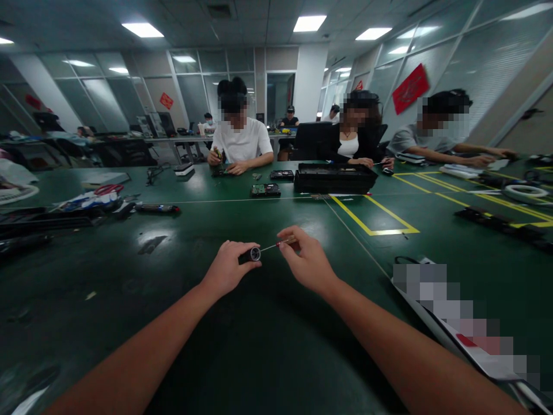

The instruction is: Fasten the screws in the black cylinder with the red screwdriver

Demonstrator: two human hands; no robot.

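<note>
In the middle of the head view, my left hand (228,266) is closed around a small black cylinder (254,254) with a round, silvery end that faces toward me and to the right. What the cylinder belongs to I cannot make out. My right hand (307,259) pinches the handle of a screwdriver (271,247), whose thin metal shaft points left. The shaft's tip is close to the cylinder's round end; whether they touch I cannot tell. Both hands are held above the green tabletop (207,346).
Across the table, several people work; a long black casing (334,178) and a circuit board (265,190) lie there. A dark cylindrical tool (157,208) and tangled cables (99,199) are at left. A partly blurred white item (469,351) lies near my right forearm. Yellow tape (374,232) marks the surface.
</note>
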